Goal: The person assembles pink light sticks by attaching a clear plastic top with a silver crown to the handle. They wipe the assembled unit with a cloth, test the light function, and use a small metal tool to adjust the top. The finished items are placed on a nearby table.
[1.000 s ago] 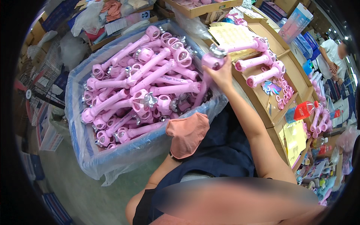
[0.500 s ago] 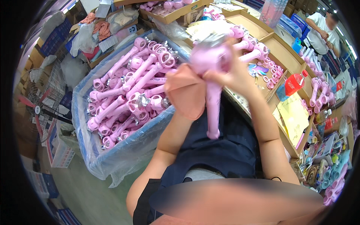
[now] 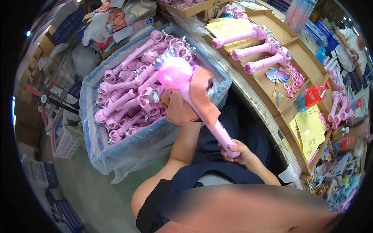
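toy wand (image 3: pixel 218 131): lit
right fingers (image 3: pixel 237 148): closed around toy wand
left fingers: cannot tell, under cloth (image 3: pixel 176 109)
tray (image 3: pixel 262 86): three seemingly done
tub (image 3: pixel 132 147): many seemingly left

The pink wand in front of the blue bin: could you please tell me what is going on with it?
The person's right hand grips the pink wand at its handle end; the left hand, covered by a peach cloth, is just below the glowing head. The blue bin holds many similar wands, and three more wands lie by the cardboard trays.
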### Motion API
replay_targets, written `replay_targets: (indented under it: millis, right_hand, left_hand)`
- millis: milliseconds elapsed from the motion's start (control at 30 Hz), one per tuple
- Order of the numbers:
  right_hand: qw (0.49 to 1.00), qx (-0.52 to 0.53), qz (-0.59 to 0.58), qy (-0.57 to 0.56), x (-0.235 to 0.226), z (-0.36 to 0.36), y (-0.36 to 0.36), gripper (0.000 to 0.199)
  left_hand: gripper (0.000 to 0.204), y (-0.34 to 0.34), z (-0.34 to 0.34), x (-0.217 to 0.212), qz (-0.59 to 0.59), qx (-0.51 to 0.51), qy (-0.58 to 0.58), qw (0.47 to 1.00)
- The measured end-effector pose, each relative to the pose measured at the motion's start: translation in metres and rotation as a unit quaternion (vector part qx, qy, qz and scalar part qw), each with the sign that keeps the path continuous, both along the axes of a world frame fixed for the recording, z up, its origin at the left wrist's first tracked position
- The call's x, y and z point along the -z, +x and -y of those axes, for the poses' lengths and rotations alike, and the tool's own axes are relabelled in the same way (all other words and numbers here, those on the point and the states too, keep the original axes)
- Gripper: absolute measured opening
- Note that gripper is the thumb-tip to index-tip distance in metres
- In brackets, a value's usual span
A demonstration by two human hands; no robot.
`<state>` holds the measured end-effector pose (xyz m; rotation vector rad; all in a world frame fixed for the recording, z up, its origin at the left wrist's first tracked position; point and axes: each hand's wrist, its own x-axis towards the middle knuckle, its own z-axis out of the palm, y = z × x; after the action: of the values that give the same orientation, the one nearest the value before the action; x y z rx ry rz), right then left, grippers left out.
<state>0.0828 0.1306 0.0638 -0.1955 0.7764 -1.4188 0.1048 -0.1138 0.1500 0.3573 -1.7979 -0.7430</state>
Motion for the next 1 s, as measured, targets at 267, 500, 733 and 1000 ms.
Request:
replay_targets:
  millis: [267, 500, 733, 1000]
  right_hand:
    - [0.724, 0.214, -0.644, 0.126, 0.000, 0.017, -0.003, 0.040]
    - [0.958, 0.163, -0.227, 0.071, -0.001, 0.010, -0.017, 0.040]
    - [0.805, 0.264, -0.528, 0.061, 0.034, 0.002, 0.006, 0.044]
    - [0.818, 0.299, -0.485, 0.076, 0.022, -0.003, 0.002, 0.042]
  left_hand:
    - [0.021, -0.018, -0.002, 0.021, 0.264, 0.048, 0.009, 0.963]
    - [0.028, -0.003, -0.078, 0.062, 0.194, 0.337, 0.288, 0.875]
    - [0.020, -0.032, -0.016, 0.039, -0.062, 0.661, 0.626, 0.408]
    - [0.028, -0.024, -0.072, 0.034, 0.200, 0.354, 0.156, 0.900]
